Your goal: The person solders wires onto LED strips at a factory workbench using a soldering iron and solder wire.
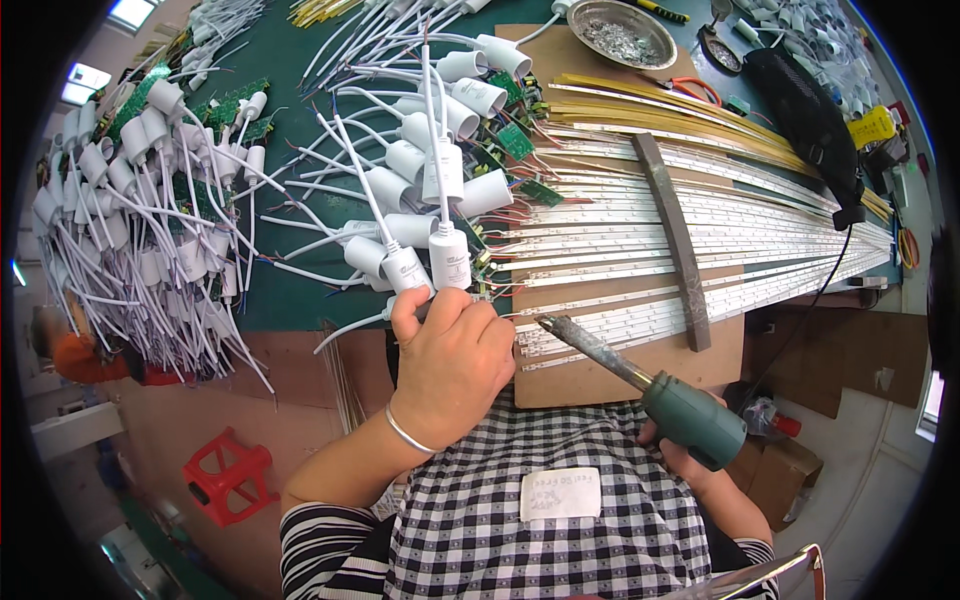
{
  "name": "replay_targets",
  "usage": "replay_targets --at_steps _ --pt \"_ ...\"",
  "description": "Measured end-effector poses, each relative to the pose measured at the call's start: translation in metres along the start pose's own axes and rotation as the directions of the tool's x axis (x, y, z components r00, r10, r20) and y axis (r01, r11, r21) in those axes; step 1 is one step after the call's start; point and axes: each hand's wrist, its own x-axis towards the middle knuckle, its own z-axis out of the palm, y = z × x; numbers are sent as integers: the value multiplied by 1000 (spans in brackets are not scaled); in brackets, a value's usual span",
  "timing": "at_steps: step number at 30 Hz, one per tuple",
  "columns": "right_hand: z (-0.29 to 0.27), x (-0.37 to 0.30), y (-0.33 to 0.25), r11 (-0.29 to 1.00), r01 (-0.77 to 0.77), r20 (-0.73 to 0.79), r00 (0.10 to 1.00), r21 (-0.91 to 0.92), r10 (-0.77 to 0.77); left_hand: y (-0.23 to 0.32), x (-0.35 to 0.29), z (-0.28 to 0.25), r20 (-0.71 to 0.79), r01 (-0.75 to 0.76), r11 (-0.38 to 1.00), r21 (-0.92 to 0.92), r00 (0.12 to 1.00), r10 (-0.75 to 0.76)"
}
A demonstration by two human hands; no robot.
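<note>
On the green bench [300, 290], many LED strips [700, 230] lie wired to white drivers [440, 150]; a big unattached heap [150, 220] remains. The left hand [450, 360] clasps one driver [452, 262]; the right hand [690, 455] holds the soldering iron [640, 380], grip closed.

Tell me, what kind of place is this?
Most likely an electronics assembly workshop for lighting. The right hand holds a soldering iron, the left hand steadies white capped wire leads, and long LED strips lie across a board beside small green circuit boards.
</note>
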Motion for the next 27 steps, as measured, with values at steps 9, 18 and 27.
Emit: replay_targets --at_steps 9,18,27 --pt "-16 -3 14 925 196 200 970 -324 -135 0 0 -1 -6 0 1000 3 1000 0" --pt "-17 -6 23 887 276 241 951 -371 -195 1 1 -2 1 -1 1000 14 1000 1" --pt "-15 -1 17 905 294 187 951 -309 -245 2 1 -1 -1 1 1000 25 1000 -1"
